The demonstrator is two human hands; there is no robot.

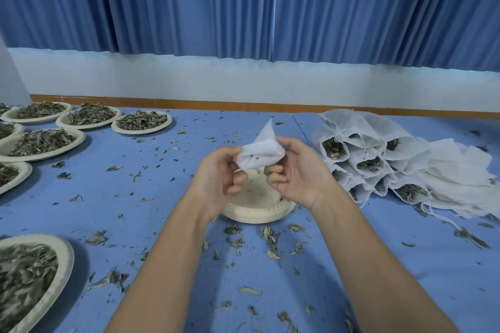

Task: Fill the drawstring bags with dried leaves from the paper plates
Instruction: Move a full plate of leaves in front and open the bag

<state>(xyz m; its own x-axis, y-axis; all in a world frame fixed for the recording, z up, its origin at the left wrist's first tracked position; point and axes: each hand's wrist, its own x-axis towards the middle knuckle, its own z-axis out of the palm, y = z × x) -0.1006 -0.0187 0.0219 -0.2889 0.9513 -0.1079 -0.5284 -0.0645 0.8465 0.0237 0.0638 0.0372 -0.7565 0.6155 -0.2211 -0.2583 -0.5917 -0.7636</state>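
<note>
Blue padded table, seam running back at right of centre, loose leaf bits scattered all over it. Behind: white wall strip, orange trim along the table's far edge, pleated blue curtain covering the upper room.

Counts: eight leaf plates visible at left, several cut by the frame edge. Three in the far row plus a sliver at the edge, three down the left side, one big near plate at bottom left. All are heaped with dried leaves. One stack of empty plates at centre, under the hands; only crumbs on the top one. Stack count not readable.

Filled bags piled at right, mouths facing the camera, leaves showing in about seven; exact number unclear. Flat white bags lie just beside that pile, further right, with drawstrings trailing at the near edge.

One bag in hand, raised above the empty stack, bunched, one corner sticking up, dark leaf flecks showing through the fabric. Left hand pinching its lower left edge, fingers curled. Right hand gripping its right side, thumb on top, lower fingers folded in. Both forearms bare.
</note>
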